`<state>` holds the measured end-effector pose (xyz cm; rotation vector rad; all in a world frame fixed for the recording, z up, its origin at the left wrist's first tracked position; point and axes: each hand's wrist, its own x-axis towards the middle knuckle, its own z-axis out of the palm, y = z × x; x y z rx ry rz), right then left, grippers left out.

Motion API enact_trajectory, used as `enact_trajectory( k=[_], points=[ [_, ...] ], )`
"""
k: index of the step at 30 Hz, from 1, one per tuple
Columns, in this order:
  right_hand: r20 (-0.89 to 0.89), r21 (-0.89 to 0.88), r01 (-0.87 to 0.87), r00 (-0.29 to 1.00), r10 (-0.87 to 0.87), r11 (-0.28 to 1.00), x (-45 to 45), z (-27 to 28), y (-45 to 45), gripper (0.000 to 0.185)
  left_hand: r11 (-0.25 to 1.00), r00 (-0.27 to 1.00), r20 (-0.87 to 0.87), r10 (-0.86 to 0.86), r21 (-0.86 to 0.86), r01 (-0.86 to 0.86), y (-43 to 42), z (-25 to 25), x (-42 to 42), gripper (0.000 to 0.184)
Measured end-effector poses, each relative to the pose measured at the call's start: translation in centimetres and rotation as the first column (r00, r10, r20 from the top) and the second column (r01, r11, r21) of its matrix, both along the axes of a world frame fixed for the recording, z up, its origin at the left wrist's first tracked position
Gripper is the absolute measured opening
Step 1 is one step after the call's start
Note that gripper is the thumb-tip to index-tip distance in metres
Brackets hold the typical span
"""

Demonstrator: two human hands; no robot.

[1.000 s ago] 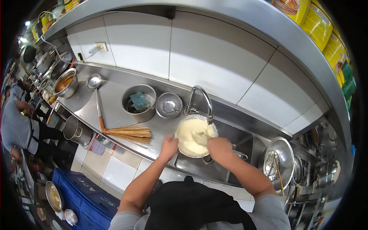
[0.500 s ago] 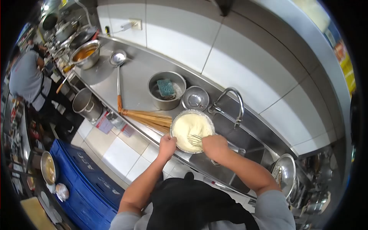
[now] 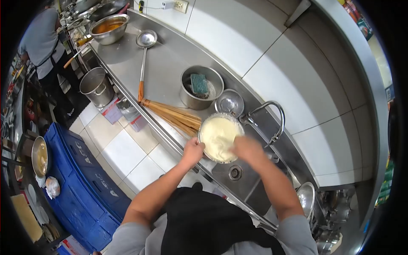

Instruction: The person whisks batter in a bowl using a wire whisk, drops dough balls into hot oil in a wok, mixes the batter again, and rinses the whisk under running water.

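A round bowl (image 3: 216,132) of pale yellow batter is over the left edge of the sink. My left hand (image 3: 194,151) is closed on the bowl's left rim. At the bowl's right side, my right hand (image 3: 247,149) is closed round a whisk and smeared by motion; the whisk's wires are blurred in the batter. Beside the bowl lies a bundle of thin sticks (image 3: 172,115). Behind it stand a small metal bowl (image 3: 229,103) and a deep pot (image 3: 194,98) with a green scouring pad (image 3: 199,83) inside.
A curved faucet (image 3: 281,123) rises behind the sink (image 3: 225,172). A ladle (image 3: 146,40) and a bowl of orange liquid (image 3: 109,36) sit farther left on the counter. Blue bins (image 3: 80,187) stand on the floor at left. Another person (image 3: 42,38) stands at the upper left.
The view has turned and shifted, so the counter runs more steeply. The bowl has moved left off the faucet's spout, nearer the stick bundle. The right hand has kept moving the whisk in the batter.
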<state>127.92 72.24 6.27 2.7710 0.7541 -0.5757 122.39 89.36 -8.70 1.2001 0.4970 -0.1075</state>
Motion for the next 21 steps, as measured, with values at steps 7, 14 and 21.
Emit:
enact_trajectory(
  k=[7, 14, 21],
  points=[
    [-0.127, 0.029, 0.126, 0.985, -0.121, 0.992, 2.8, 0.3, 0.0, 0.034, 0.979, 0.995, 0.095, 0.032, 0.199, -0.051, -0.4, -3.5, 0.8, 0.013],
    [0.037, 0.014, 0.166, 0.985, -0.167, 0.986, 3.4, 0.2, 0.2, 0.038, 0.997, 0.996, 0.053, 0.078, 0.006, -0.078, -0.4, -1.5, 0.7, 0.012],
    [0.088, -0.045, 0.068, 0.994, -0.064, 0.997, 3.8, -1.7, -1.0, 0.032, 0.998, 0.996, 0.082, 0.022, 0.064, -0.027, -0.7, -2.3, 1.2, 0.010]
  ],
)
